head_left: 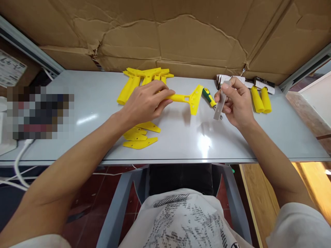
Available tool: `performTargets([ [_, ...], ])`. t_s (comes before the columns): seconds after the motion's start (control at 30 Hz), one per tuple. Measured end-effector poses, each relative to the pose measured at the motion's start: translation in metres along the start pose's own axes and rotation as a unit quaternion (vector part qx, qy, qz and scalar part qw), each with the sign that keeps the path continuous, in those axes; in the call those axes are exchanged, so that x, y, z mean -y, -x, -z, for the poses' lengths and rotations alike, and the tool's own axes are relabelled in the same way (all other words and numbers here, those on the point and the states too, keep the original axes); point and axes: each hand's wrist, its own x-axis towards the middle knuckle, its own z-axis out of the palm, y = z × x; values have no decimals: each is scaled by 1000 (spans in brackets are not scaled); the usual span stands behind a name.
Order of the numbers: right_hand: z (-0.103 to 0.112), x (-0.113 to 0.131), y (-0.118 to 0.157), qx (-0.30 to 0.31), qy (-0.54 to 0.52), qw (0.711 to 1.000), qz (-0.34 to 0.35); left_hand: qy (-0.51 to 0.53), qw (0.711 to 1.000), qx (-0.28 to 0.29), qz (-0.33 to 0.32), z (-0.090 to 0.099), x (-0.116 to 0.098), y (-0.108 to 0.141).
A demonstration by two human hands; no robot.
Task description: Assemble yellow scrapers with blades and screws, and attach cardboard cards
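Note:
My left hand [148, 101] is closed around the handle of a yellow scraper [195, 100], whose wide head points right above the tabletop. Between the thumb and fingers of my right hand [236, 100] is a flat grey metal blade [219, 109], tilted, its lower end free. Behind that blade lies a screwdriver [208, 96] with a green and yellow handle, its shaft partly hidden. Several flat yellow plates [140, 143] with small holes lie below my left wrist. Beyond my left hand more yellow scrapers [129, 89] are grouped, partly covered by the hand.
At the back right, packaged scrapers [261, 100] with yellow handles lie by white and black cards [238, 79]. Cardboard [160, 34] walls off the back of the white table [90, 137]. White cables [19, 165] hang at the left; a blurred-out item [42, 115] sits there.

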Motion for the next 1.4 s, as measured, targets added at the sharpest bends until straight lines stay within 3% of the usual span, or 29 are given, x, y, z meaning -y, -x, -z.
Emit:
performTargets([
  [0.17,-8,1,8,66,7,997,38,44,998,-20,27,1,-2,0],
  [0.3,-15,3,19,45,38,997,58,28,999,-32,25,6,-4,0],
  [0.6,-25,13,29,40,53,998,-23,11,999,-47,-1,6,0,5],
  [0.73,-25,11,29,45,49,997,-23,-3,996,-84,-40,5,1,6],
  [0.83,-26,11,30,52,58,997,-23,8,997,-75,-26,4,3,7],
  [1.0,-20,11,26,30,61,997,32,67,996,-33,46,4,3,7],
  [1.13,-6,13,14,-6,-1,996,94,36,997,-56,39,2,1,3],
  [1.4,1,7,8,11,16,998,53,17,993,-112,16,0,-4,-1],
])
